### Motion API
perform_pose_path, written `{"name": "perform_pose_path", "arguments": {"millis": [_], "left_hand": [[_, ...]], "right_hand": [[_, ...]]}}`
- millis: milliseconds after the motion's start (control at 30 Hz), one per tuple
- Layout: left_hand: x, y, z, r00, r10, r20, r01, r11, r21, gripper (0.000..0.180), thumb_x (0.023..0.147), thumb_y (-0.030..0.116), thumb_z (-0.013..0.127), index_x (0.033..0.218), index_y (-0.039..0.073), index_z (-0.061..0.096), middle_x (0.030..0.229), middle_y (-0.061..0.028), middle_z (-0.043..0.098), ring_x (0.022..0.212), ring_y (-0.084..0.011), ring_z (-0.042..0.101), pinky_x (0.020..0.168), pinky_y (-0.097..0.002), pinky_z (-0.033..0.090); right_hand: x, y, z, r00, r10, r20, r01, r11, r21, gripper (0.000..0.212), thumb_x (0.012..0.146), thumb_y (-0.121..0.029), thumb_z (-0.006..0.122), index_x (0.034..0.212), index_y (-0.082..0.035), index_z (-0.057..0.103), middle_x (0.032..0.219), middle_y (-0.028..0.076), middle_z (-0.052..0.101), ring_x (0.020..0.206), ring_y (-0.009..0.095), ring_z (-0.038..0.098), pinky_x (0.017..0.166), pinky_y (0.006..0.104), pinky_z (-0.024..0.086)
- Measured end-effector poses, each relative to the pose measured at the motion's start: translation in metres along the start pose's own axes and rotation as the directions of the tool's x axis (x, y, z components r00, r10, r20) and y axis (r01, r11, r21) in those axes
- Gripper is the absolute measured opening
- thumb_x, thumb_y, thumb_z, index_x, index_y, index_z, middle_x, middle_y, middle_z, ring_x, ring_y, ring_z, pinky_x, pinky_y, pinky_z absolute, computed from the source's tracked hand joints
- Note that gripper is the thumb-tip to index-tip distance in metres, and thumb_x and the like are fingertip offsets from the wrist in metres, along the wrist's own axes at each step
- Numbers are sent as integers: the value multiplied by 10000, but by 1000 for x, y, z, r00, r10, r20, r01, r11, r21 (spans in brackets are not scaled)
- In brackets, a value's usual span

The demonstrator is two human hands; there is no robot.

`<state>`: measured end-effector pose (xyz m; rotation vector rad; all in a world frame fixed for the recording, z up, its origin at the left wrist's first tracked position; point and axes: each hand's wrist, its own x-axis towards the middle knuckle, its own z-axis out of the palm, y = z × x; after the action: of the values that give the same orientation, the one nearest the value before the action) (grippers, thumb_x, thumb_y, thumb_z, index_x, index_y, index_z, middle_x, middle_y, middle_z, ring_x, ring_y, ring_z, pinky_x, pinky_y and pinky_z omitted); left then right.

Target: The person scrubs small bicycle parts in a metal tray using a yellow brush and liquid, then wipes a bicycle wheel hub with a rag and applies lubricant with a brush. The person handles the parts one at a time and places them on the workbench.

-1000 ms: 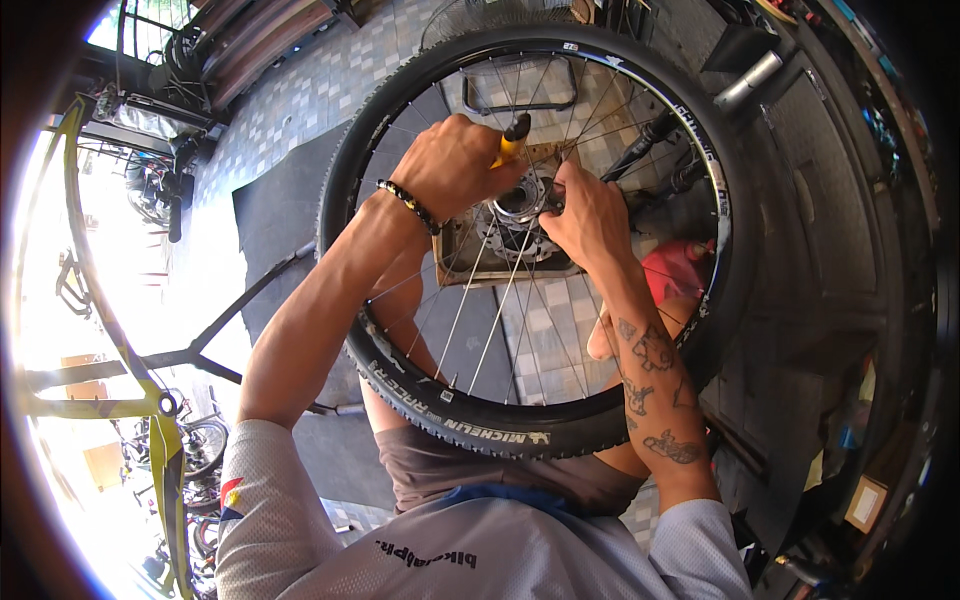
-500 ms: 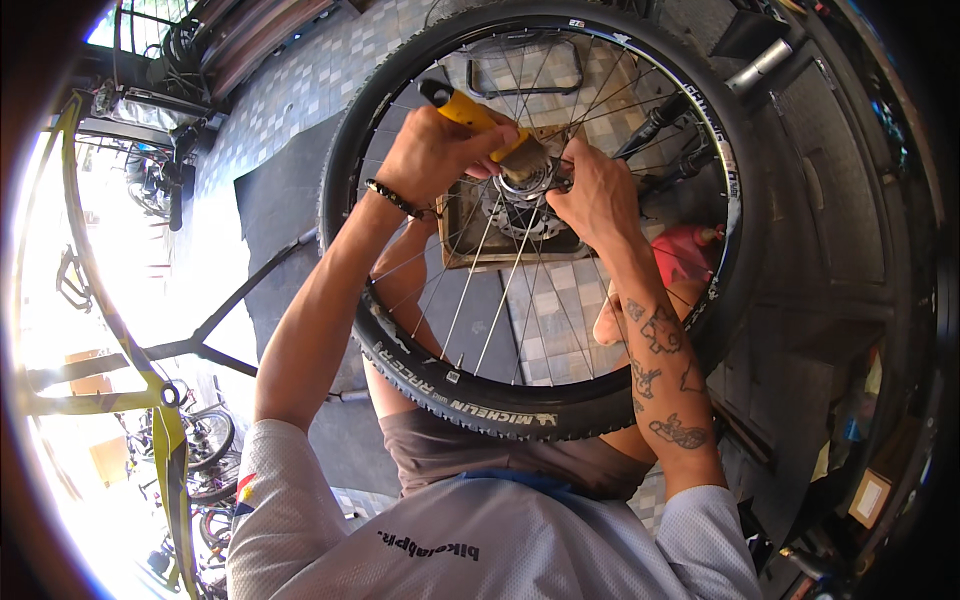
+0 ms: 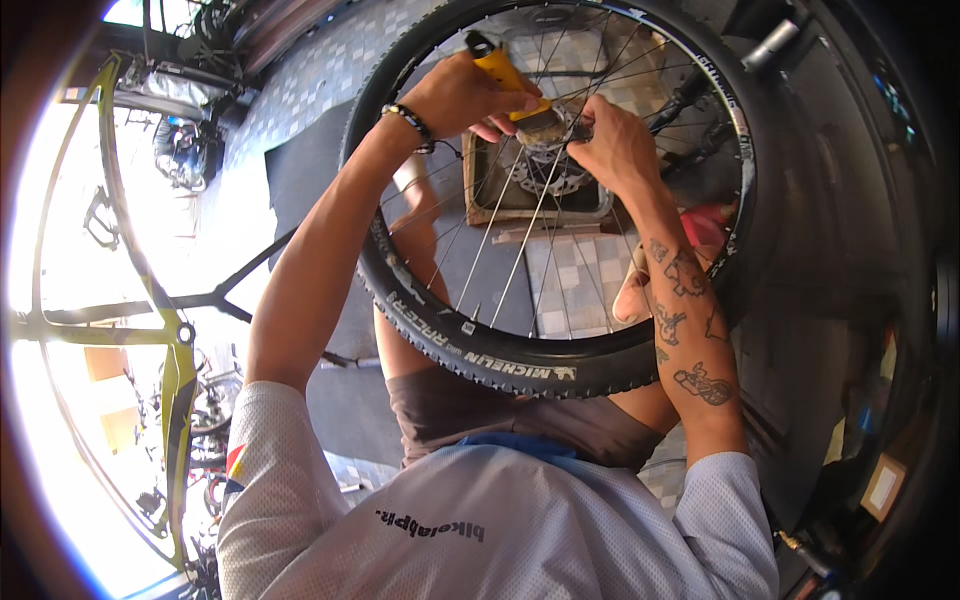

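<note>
A bicycle wheel (image 3: 515, 375) with a black knobbly tyre stands tilted before me, its lower rim by my lap. My left hand (image 3: 452, 95) is closed round the yellow handle of a paintbrush (image 3: 502, 78). The bristles touch the metal hub (image 3: 548, 140) at the wheel's centre. From the other side, the fingertips of my right hand (image 3: 618, 150) pinch together right at the hub. Whatever small part they grip is mostly hidden by the fingers. A brake disc (image 3: 550, 180) shows just below the hub.
Under the wheel lies a shallow tray (image 3: 482, 216) with a worn rim. A yellow-green bicycle frame (image 3: 178, 390) is at the left, near a dark mat (image 3: 320, 170). Something red (image 3: 706, 228) lies beside my foot (image 3: 632, 298). Patterned tiles cover the floor.
The view has shifted, so the wheel, tray and both hands appear farther right and slightly higher. The brush stays at the hub in my left hand; my right hand still pinches there.
</note>
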<state>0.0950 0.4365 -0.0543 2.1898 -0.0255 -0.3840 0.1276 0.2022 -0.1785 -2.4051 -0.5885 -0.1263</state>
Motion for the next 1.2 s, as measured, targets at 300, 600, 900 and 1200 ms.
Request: {"name": "perform_pose_path", "arguments": {"millis": [300, 600, 900, 1200], "left_hand": [[6, -6, -15, 990, 142, -5, -142, 987, -77, 324, 1069, 270, 764, 1279, 25, 784, 1216, -128, 810, 1046, -200, 805, 916, -362, 704], [10, -23, 13, 991, 111, 70, -108, 993, -46, 338, 1096, 255, 724, 1328, 10, 704, 1245, -154, 781, 1112, -232, 777, 889, -361, 705], [10, -23, 3, 967, 255, 13, -254, 952, 171, 321, 1131, 288, 671, 1338, 43, 703, 1251, -130, 765, 1142, -229, 767, 891, -359, 699], [16, -13, 30, 988, 153, 25, -155, 968, 198, 395, 1052, 424, 759, 1196, 57, 794, 975, -197, 777, 925, -367, 787, 814, -462, 603]], "right_hand": [[0, -4, -1, 998, 43, -34, -45, 998, -43, 360, 824, -245, 877, 1053, -52, 678, 982, 144, 793, 951, 398, 771, 839, 498, 596], [4, -10, 3, 1000, -16, 5, 16, 1000, -23, 382, 806, -246, 904, 1068, -38, 719, 958, 170, 796, 939, 376, 783, 861, 487, 613], [3, -6, -1, 998, 46, 41, -42, 996, -85, 357, 830, -212, 866, 1085, -18, 708, 997, 203, 795, 954, 392, 790, 879, 493, 620], [-1, -5, -3, 997, 64, 38, -61, 995, -82, 352, 830, -186, 831, 1094, -1, 691, 1029, 205, 799, 1012, 412, 774, 914, 497, 608]]}}
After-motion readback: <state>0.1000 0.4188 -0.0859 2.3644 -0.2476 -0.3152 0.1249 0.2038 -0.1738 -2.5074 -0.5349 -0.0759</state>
